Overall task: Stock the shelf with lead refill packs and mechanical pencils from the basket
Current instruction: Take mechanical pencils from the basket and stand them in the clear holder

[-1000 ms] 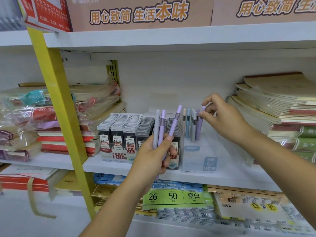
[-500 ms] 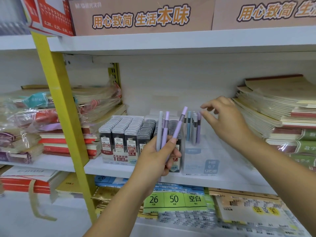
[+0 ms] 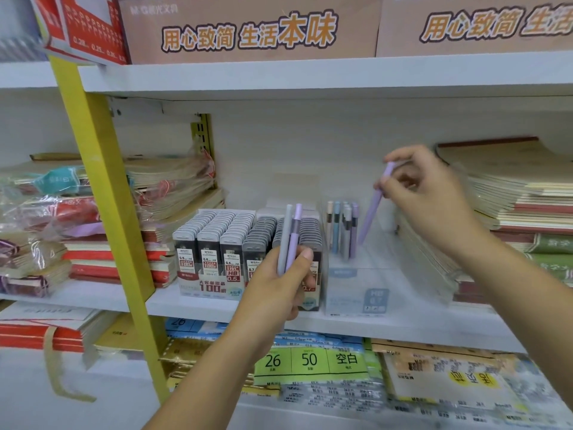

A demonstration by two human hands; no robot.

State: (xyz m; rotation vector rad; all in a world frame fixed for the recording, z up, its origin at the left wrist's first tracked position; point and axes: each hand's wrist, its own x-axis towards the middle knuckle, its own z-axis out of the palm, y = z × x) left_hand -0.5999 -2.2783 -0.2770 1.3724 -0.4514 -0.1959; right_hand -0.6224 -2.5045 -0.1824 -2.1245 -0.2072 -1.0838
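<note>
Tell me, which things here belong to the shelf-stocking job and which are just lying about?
Job: right hand pinching a purple pencil; left hand holding two pencils; clear box of standing pencils; lead packs.
Lying about: notebook stacks; wrapped books; cardboard boxes; yellow post.

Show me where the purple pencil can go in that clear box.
The clear box is bare in front of and right of the standing pencils, up to its wall beside the notebooks; the right hand pinches the purple pencil over that gap. The refill packs on the left are crammed, and the left hand grips two spare pencils before them.
</note>
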